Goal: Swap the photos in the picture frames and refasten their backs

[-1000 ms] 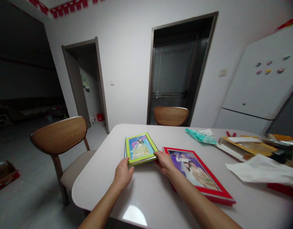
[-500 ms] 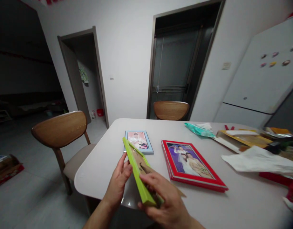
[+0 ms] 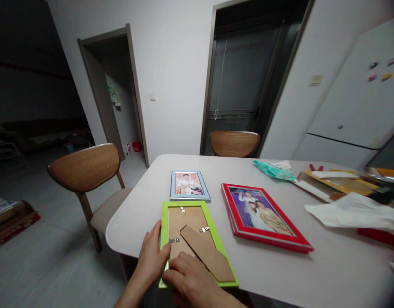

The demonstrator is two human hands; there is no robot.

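A lime-green photo frame [image 3: 164, 222] lies face down at the table's near edge, its brown backboard [image 3: 184, 216] and metal clips facing up. The brown stand leg [image 3: 210, 254] slants across the backboard. My left hand [image 3: 152, 252] grips the frame's left side, thumb on the rim. My right hand [image 3: 192, 278] has its fingers curled over the lower left part of the frame; its thumb is hidden. Just beyond lies a light-blue photo frame [image 3: 189, 185], picture up. Red photo frames [image 3: 264, 214] lie stacked to the right, with a couple's picture on top.
On the table's right side are a green-and-white plastic wrapper [image 3: 274, 170], a white sheet [image 3: 351, 211] and yellow packaging [image 3: 341, 182]. Wooden chairs stand at the left [image 3: 88, 169] and at the far side [image 3: 234, 143]. A fridge [image 3: 354, 102] is at the right.
The green frame was held tilted above the table; it has turned and come down flat, back side up. Both hands moved down with it. The view has shifted slightly.
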